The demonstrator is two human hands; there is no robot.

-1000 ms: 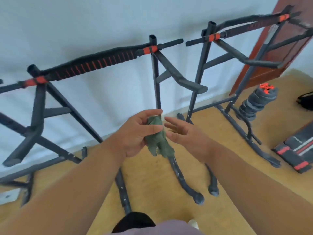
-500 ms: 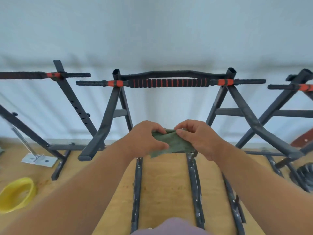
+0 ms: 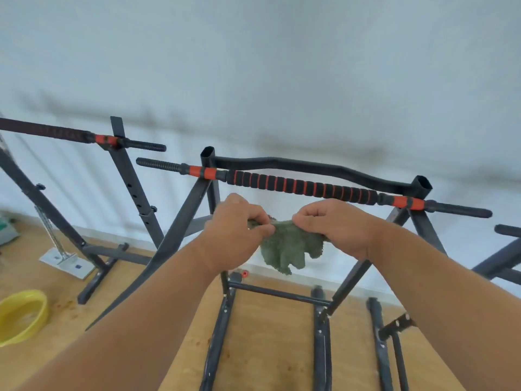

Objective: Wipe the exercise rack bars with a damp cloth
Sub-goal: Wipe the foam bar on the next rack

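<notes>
Both hands pinch the top edge of a crumpled green terry cloth (image 3: 284,249), which hangs between them just below and in front of the black foam-padded bar with orange rings (image 3: 303,186). The left hand (image 3: 235,230) has its fingers curled, thumb and fingertips nipping the cloth's left corner. The right hand (image 3: 335,225) is likewise curled, gripping the cloth's right corner, so the fabric is drawn out between the two and droops loose beneath. The cloth does not touch the padded bar.

That padded bar lies across a dark grey steel exercise rack (image 3: 183,221) with slanted legs, and behind the bar runs a black curved upper bar (image 3: 310,166) joining the two upright posts. To the left of the padded bar stands a second dark rack (image 3: 127,170) carrying its own bar with an orange collar. Far down to the left of the padded bar, a yellow plastic basin (image 3: 24,316) sits on the light wooden floor (image 3: 267,348).
</notes>
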